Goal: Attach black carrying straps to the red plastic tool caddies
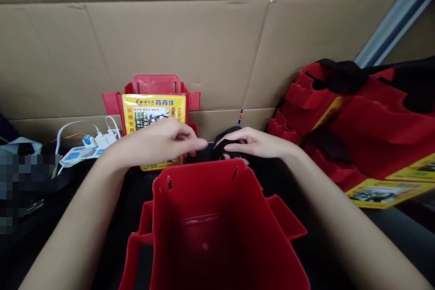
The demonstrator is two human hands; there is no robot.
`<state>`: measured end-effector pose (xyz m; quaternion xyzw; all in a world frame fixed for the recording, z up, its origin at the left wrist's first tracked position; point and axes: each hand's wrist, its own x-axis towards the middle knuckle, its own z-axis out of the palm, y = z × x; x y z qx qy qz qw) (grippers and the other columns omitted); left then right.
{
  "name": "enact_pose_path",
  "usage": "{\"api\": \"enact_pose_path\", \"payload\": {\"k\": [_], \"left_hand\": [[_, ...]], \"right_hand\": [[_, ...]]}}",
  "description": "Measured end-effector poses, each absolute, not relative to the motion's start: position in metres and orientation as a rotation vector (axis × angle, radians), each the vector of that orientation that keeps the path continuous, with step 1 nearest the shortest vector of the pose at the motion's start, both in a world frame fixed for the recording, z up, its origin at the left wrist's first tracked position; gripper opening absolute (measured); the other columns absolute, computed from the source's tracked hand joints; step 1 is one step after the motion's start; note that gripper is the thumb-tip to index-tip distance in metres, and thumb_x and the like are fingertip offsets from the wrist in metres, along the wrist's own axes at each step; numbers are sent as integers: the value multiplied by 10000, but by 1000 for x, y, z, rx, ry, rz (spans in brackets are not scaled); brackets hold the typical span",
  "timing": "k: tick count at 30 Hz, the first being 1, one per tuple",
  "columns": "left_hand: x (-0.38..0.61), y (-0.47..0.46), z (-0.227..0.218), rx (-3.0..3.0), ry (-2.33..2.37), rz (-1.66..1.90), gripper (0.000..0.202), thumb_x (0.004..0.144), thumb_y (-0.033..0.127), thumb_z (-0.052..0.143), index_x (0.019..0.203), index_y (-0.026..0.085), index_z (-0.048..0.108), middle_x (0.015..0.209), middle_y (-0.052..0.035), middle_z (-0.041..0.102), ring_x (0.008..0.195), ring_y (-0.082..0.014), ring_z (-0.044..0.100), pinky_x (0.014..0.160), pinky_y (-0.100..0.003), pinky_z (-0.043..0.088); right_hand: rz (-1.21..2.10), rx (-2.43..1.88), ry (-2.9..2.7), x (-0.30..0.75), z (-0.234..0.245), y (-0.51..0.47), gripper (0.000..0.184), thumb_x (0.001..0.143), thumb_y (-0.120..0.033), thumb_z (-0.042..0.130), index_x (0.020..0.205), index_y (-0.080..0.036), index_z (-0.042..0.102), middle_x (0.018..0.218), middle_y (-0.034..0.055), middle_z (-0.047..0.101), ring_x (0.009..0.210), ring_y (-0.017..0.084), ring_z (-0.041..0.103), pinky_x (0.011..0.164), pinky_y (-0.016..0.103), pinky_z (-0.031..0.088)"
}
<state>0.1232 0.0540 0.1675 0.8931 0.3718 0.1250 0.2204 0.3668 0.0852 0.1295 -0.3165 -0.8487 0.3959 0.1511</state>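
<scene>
A red plastic tool bucket (207, 192) stands right in front of me, its open top facing up, with two slots in its back wall. Beyond that wall my right hand (253, 142) grips a bundled black strap (222, 138) between thumb and fingers. My left hand (170, 142) hovers behind the bucket's left back corner, fingers curled and thumb against them. Whatever its fingertips may pinch is too small to make out. Behind my left hand, another red bucket (156, 84) carries a yellow printed label card (154, 104).
Several red buckets (370, 122) with black straps and yellow cards are heaped at the right. A white power strip (83, 152) with plugs and cables lies at the left. Cardboard (176, 45) lines the back, and a metal post (394, 18) slants at the upper right.
</scene>
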Motion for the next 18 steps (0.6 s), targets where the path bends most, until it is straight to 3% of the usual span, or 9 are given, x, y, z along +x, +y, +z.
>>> {"api": "enact_pose_path", "payload": {"k": [3,6,13,18], "left_hand": [[119,39,171,2603,913,159,201,763,337,581,922,223,624,852,5,677,710,-137,599,575,-210,395],[116,38,168,2676,874,3,116,796,192,489,810,207,604,745,24,655,635,-116,565,551,-210,368],[99,58,169,2639,866,-7,203,772,139,501,901,217,637,858,22,676,741,-126,595,612,-195,393],[100,58,170,2622,880,-34,211,782,142,491,914,218,637,864,29,679,744,-123,603,617,-190,399]], "right_hand": [[1337,-898,-2472,384,135,87,350,878,-393,470,1124,-160,561,768,-1,593,436,23,382,412,168,310],[1320,-871,-2546,382,135,86,326,878,-390,471,1027,-138,613,786,11,579,450,17,365,428,175,308],[1171,-678,-2559,360,127,85,263,877,-315,475,841,-106,630,868,53,568,696,91,505,567,201,400],[916,-621,-2614,356,131,82,206,884,-206,451,831,-117,630,868,46,599,771,101,534,700,217,409]]}}
